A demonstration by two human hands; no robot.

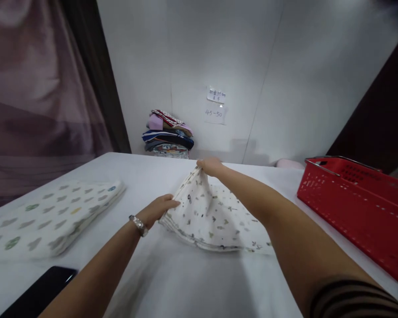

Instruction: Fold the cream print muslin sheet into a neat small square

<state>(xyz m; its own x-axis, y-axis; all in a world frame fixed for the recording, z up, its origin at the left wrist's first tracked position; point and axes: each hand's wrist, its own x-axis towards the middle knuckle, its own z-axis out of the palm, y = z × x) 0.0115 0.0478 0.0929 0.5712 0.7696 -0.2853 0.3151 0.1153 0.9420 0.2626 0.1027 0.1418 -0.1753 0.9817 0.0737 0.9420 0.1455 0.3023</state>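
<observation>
A white cloth with small printed figures (208, 221), folded in several layers, lies partly raised off the white table in front of me. My left hand (159, 207), with a metal watch or bracelet at the wrist, pinches its near left corner. Farther back, my right hand (212, 167) grips the far left corner and holds it up higher, so the left edge is lifted and slanted. The right part of the cloth rests on the table, and my right forearm hides some of it.
Left on the table (139, 172) lies a folded heart-print cloth (63, 212), with a black phone (43, 289) nearer me. A red basket (348, 203) stands at the right. Folded clothes (168, 134) are stacked behind the table by the wall, below paper notes (215, 112).
</observation>
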